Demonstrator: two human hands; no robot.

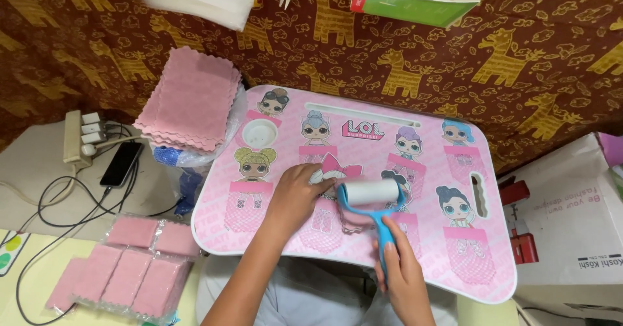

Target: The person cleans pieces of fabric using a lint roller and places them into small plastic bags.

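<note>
Head view, looking down: a lint roller lies across a small pink cloth near the front edge of a pink lap table. The roller has a white paper-wrapped cylinder set crosswise in a bright blue fork, and a blue handle that runs toward the person. The cloth under it is pale pink and mostly covered, so only a patch shows beneath and just left of the cylinder.

The right hand has its fingers curled shut around the blue handle, thumb along the top. The left hand rests flat just left of the roller, fingers spread loosely and pressed down on the cloth's left side, grasping nothing.

The lap table is printed with big-eyed cartoon dolls and has a round cup recess at its far left corner and a slot along its far edge.

Just beyond the table's left far corner, a stack of pink scalloped cloths sits on a clear plastic bag. Left of the table's front corner, on the floor, lie clear packets of folded pink cloths. Farther left of the table are a black phone on a cable and a beige power strip. Right of the table stands a white cardboard box. A brown cloth with gold giraffes hangs behind the table.
</note>
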